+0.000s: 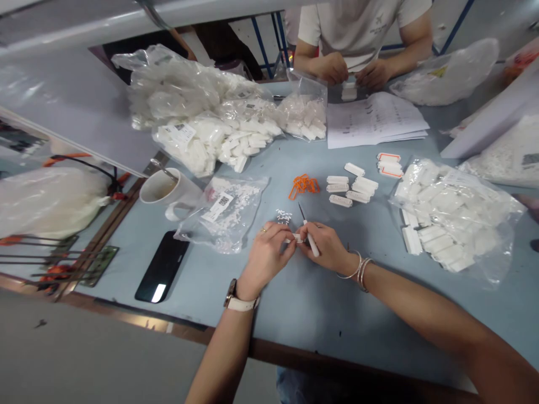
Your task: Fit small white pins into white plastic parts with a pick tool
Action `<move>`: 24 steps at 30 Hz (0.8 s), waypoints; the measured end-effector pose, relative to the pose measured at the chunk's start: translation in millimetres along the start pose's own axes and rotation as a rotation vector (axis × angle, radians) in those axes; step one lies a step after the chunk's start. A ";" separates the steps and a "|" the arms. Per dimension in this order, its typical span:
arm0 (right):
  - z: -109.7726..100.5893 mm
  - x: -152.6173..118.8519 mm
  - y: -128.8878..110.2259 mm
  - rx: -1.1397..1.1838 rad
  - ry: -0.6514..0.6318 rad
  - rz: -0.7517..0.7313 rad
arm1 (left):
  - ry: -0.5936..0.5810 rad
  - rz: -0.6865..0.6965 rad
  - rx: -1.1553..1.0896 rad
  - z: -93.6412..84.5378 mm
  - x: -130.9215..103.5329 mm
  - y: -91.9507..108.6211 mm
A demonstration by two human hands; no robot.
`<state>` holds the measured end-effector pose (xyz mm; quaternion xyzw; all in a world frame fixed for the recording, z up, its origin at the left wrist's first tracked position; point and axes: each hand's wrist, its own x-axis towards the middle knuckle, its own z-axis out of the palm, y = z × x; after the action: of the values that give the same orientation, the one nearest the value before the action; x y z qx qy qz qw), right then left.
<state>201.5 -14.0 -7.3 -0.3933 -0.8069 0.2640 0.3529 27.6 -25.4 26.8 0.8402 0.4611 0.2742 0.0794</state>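
Note:
My left hand (269,249) is closed, its fingertips pinching a small white plastic part (297,238). Close against it, my right hand (326,247) grips a white-handled tool (312,241) with a thin dark shaft pointing up and away; the tip's kind is too small to tell. The right fingertips also come up to the white part, whose far side they partly hide. Just beyond my left fingers lies a scatter of tiny white pins (283,215). Farther off are a heap of orange plastic frames (303,186) and several white rectangular plastic pieces (340,200).
Bags of white parts lie at the back left (202,143) and right (455,224). A mug (168,191) with a spoon, a bag of tiny pieces (229,210) and a phone (162,268) are on the left. Across the table, beyond printed sheets (374,120), a person's hands handle a white part.

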 end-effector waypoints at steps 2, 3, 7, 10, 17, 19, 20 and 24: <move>1.3 -0.5 0.9 -0.021 0.003 -0.018 | 0.002 0.011 0.038 -0.1 -0.1 1.1; 2.0 -0.8 1.4 -0.031 0.004 -0.031 | 0.001 0.012 0.052 -0.2 -0.1 1.8; 4.0 -1.8 3.4 -0.037 0.008 -0.114 | -0.017 -0.006 0.063 -0.9 -0.3 3.0; 3.3 -2.0 4.0 -0.024 0.004 -0.140 | -0.021 -0.030 0.025 -0.7 -0.3 1.5; 2.1 -1.9 3.6 -0.039 0.008 -0.158 | -0.037 -0.115 -0.136 1.2 0.0 -2.4; 2.6 -1.8 3.4 -0.049 0.012 -0.166 | -0.039 -0.125 -0.146 2.1 -0.5 -2.8; 2.8 -1.7 3.2 -0.052 0.011 -0.169 | -0.042 -0.133 -0.150 2.5 -0.8 -3.2; 2.0 -1.3 2.6 -0.044 0.029 -0.184 | -0.065 -0.166 -0.172 3.7 -1.5 -5.4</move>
<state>201.7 -13.9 -10.7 -0.3289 -0.8401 0.2067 0.3785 25.0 -23.2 21.1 0.7975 0.5010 0.2781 0.1886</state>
